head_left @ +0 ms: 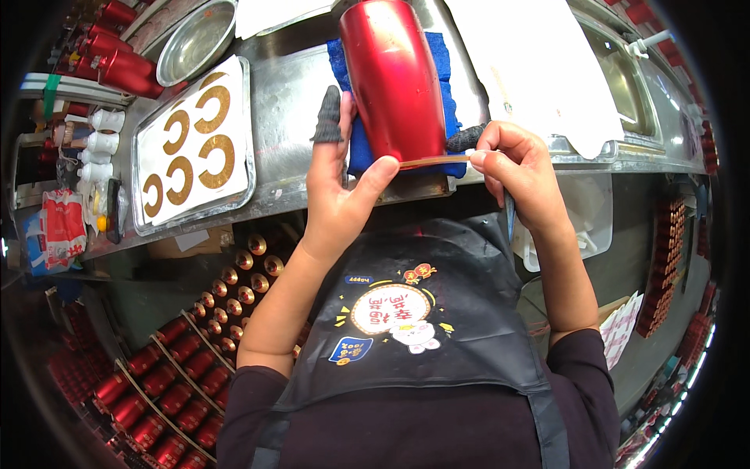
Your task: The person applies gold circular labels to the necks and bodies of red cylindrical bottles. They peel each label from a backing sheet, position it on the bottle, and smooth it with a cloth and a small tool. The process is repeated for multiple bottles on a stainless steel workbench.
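Note:
A glossy red bottle-shaped vessel (393, 78) lies on a folded blue cloth (437, 55) on the metal worktable, its near end toward me. My left hand (341, 187) is open along its left side, fingers stretched up and thumb against the near end. A black ribbed cover sits on one of its fingers. A thin pale strip (430, 161) runs across the near end from my left thumb to my right hand (519, 168). The right thumb and fingers pinch that strip; a black-covered finger touches the vessel's right side. A narrow bluish item (510, 215) shows below the right palm.
On the left, a metal tray (248, 141) bears white paper with several gold C-shaped pieces (180, 180). Behind it stands a metal bowl (195, 43). White sheets (539, 70) cover the right side. Below left, red vessels (156, 379) fill racks. A translucent bin (582, 211) stands under the table.

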Tool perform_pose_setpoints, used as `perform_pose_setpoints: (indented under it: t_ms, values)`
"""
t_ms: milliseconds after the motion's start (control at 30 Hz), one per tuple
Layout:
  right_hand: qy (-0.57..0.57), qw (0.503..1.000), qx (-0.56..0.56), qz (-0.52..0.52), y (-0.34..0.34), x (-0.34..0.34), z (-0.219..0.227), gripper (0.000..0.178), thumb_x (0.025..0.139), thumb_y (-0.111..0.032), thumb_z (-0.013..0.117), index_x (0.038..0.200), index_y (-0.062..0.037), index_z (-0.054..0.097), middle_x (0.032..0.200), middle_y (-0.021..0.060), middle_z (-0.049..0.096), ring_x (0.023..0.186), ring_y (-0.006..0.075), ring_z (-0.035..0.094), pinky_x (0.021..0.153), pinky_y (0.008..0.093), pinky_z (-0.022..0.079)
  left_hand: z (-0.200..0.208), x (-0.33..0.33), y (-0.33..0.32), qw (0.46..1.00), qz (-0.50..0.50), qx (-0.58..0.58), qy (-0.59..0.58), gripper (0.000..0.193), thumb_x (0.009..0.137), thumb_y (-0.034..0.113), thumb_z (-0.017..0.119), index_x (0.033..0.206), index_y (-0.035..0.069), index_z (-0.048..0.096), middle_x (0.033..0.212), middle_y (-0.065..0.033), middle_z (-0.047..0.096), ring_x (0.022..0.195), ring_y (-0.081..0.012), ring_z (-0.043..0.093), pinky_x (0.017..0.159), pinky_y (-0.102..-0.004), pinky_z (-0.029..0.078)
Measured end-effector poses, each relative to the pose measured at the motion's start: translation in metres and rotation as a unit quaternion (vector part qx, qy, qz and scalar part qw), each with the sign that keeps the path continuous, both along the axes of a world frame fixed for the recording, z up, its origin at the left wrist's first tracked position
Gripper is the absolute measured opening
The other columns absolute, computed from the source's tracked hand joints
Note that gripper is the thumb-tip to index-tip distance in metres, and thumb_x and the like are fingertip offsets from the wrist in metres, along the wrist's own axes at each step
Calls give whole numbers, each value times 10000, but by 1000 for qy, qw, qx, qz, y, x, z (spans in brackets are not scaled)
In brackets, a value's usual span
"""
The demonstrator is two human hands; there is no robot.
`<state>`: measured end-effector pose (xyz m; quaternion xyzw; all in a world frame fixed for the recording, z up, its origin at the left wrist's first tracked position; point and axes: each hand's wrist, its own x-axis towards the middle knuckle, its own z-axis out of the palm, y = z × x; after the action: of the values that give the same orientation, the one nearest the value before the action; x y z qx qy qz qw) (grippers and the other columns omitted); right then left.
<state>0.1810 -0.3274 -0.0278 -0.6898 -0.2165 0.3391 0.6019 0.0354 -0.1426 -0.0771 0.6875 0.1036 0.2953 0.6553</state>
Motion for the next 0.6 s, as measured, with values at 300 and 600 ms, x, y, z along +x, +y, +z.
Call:
perform_pose_setpoints:
  t_ms: [300, 600]
  values:
    - [8, 1000, 10, -1, -1, 0, -2, 163, 893, -102, 677, 779, -60, 568, 631, -39, 521, 479, 22, 461, 427, 187, 335, 5, -31, -3, 881, 49, 466, 68, 309, 797, 218, 788, 1092, 128, 772, 1495, -335, 420, 1276, -438, 556, 1112, -654, 248]
    - [-17, 1000, 1, 1, 1, 1, -5, 155, 886, -95, 672, 776, -57, 570, 622, -41, 517, 481, 16, 454, 429, 184, 331, 3, -38, 0, 894, 52, 437, 83, 272, 803, 204, 775, 1047, 84, 771, 1489, -316, 441, 1183, -378, 627, 1103, -661, 254]
